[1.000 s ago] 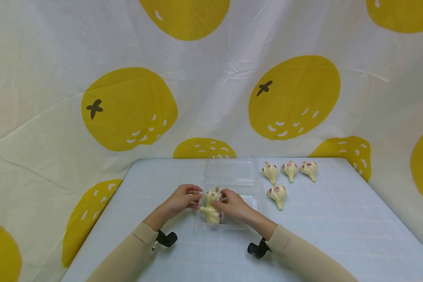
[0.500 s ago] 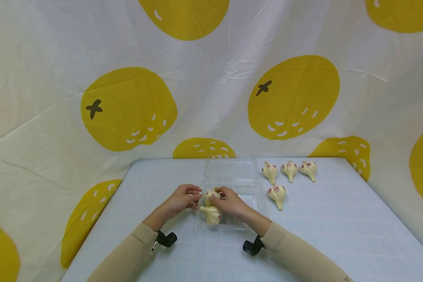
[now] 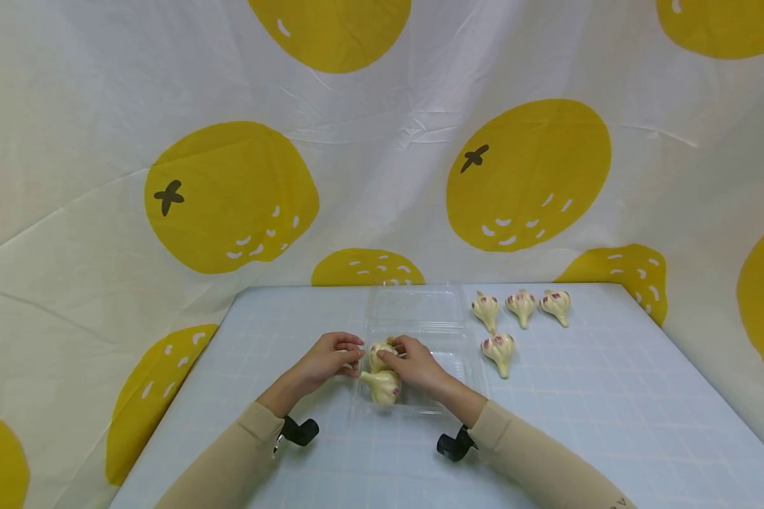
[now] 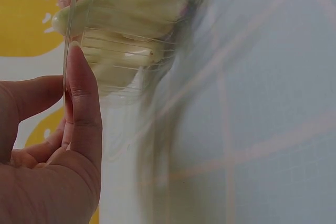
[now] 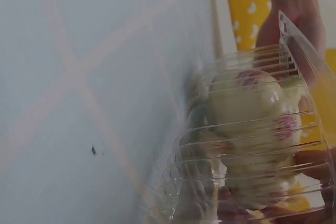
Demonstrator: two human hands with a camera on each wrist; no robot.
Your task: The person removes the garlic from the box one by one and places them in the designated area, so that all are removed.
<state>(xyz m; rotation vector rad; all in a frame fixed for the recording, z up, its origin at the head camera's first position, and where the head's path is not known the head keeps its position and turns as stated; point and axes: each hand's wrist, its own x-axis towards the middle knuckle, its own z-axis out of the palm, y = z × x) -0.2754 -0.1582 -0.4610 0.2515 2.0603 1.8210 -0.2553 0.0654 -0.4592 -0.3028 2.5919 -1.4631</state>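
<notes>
A clear plastic clamshell box [image 3: 446, 408] lies on the table with its lid [image 3: 420, 308] folded back. My left hand [image 3: 328, 362] pinches the box's left rim [image 4: 67, 66] between thumb and fingers, as the left wrist view shows. Inside, my right hand [image 3: 417, 366] holds a garlic bulb [image 3: 377, 359], cream with purple patches, at the back left. Just in front of it another garlic bulb [image 3: 383, 389] lies on its side, stem to the left. Through the ribbed wall, the right wrist view shows the front bulb [image 5: 244, 103]; the held one is partly hidden behind it.
Three garlic bulbs [image 3: 521, 307] stand in a row behind and right of the box, with one more bulb [image 3: 499, 355] in front of them. The table [image 3: 624, 396] has a pale blue checked cover. Behind it hangs a fruit-print cloth [image 3: 382, 170].
My right hand has moved slightly left and lowered its garlic bulb into place behind the front one. The left hand stays at the box rim.
</notes>
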